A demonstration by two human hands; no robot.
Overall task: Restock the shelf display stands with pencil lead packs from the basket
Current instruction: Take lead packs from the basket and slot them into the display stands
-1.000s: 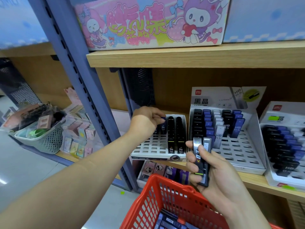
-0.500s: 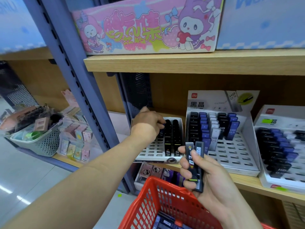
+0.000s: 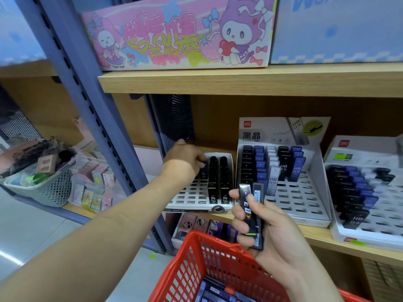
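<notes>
a left hand [image 3: 185, 162] is reached across to the small white display stand [image 3: 196, 199] at the left end of the wooden shelf [image 3: 316, 240], and its fingers are closed around a dark pencil lead pack [image 3: 204, 173] that is set against the rear slots of that stand; the pack is blurred and partly covered by the hand, so it cannot be told whether it is seated in a slot. two rows of black packs [image 3: 218, 179] are stood upright in the same stand, just beside the hand, and the slots in front and to the left are shown bare. a right hand [image 3: 268, 232] is held near the camera, above the red basket [image 3: 202, 264], with a small bundle of lead packs [image 3: 250, 212] gripped upright between thumb and fingers; at least two are seen, a black one marked 0.7 and a greyer one behind it. more packs [image 3: 216, 293] are lain in the bottom of the basket. to the right a larger stand [image 3: 301, 199] is filled at the back with black, blue and grey hb 0.5 packs, and a third stand [image 3: 366, 214] is placed at the frame's right edge. a pink cartoon box [image 3: 181, 33] is rested on the shelf above.
</notes>
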